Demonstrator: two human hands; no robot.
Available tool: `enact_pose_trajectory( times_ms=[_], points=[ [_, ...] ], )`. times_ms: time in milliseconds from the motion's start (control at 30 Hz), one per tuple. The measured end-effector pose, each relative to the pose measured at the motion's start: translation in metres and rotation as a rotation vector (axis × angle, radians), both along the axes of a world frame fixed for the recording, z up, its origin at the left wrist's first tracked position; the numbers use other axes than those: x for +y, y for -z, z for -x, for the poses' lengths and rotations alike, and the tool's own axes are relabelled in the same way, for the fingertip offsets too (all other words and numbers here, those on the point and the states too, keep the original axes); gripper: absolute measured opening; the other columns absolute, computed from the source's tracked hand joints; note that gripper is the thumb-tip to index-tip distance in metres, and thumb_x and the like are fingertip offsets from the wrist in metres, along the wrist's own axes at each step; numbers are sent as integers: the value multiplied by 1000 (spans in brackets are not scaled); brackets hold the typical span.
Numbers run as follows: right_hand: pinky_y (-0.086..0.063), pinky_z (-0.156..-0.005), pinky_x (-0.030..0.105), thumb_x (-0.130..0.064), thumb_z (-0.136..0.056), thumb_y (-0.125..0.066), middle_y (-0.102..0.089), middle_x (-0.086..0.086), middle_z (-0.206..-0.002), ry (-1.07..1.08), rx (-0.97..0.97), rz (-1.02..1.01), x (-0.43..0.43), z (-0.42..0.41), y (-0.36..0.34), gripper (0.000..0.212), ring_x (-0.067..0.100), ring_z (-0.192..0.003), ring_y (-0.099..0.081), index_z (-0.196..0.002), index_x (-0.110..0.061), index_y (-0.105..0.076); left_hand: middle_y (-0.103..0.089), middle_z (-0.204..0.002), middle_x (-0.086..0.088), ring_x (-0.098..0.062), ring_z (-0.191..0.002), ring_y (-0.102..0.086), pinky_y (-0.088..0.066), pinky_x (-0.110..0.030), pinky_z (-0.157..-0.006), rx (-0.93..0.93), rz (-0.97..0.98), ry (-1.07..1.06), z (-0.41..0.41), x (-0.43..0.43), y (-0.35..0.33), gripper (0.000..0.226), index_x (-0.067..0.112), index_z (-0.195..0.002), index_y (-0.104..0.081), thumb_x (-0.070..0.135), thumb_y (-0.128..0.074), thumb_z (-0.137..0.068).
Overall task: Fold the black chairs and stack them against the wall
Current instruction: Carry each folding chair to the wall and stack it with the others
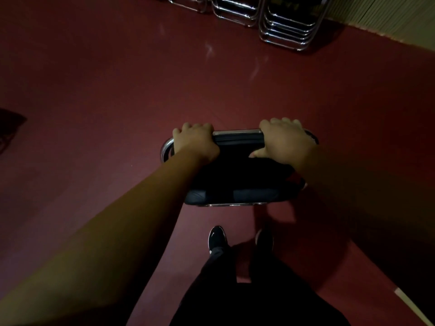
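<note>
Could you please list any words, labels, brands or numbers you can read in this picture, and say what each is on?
There is no readable text in this view.
The black shoe bears a small white curved mark, but no letters.
The folded chair and the stacked chairs show no label or number; the picture is dark.

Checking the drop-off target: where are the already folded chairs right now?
Head view, top right: the folded chairs stand on the red floor beside the wall, ahead of the black chair gripped by the left hand and right hand.
</note>
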State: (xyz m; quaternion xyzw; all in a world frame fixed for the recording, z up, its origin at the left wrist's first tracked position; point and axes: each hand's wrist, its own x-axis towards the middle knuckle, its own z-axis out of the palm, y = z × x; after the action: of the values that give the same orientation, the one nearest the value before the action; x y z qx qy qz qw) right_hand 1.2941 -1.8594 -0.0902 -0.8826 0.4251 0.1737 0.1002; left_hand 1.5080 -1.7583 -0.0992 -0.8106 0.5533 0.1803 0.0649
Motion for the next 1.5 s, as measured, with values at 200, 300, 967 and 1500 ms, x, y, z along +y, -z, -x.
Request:
enact_pose_trajectory(
  times_ms=[200,300,967,1500],
  points=[
    [-41,-99,51,-86,-71,-69,-61,7,-122,-25,-9,-26,-46,-17,6,85,34,-115,-55,-123,-21,-53,-66,-129,-5,-35,-126,-51,-35,-48,-102,-2,-36,-51,-13,-43,-1,42,28,-123,-61,31,-57,-81],
    [-40,-99,49,-83,-73,-71,-61,8,-124,-17,-2,-46,-65,-24,7,83,34,-117,-54,-125,-21,-53,-66,-128,-4,-34,-126,-50,-35,-48,-103,0,-76,-71,-18,-63,-2,44,29,-123,-61,29,-60,-79],
    [-42,-105,48,-82,-65,-78,-58,9,-135,42,163,-236,-186,-159,12,96,36,-126,-52,-135,-22,-53,-69,-116,-5,-32,-120,-57,-34,-46,-96,167,-201,-143,-143,-177,21,64,29,-119,-64,16,-78,-58],
    [-39,-107,48,-81,-62,-81,-60,5,-130,6,180,-112,-273,-462,-15,91,30,-125,-52,-129,-23,-58,-69,-120,-6,-32,-117,-62,-41,-40,-99,299,-185,-230,-438,-257,8,70,28,-122,-63,23,-87,-57]
  ],
)
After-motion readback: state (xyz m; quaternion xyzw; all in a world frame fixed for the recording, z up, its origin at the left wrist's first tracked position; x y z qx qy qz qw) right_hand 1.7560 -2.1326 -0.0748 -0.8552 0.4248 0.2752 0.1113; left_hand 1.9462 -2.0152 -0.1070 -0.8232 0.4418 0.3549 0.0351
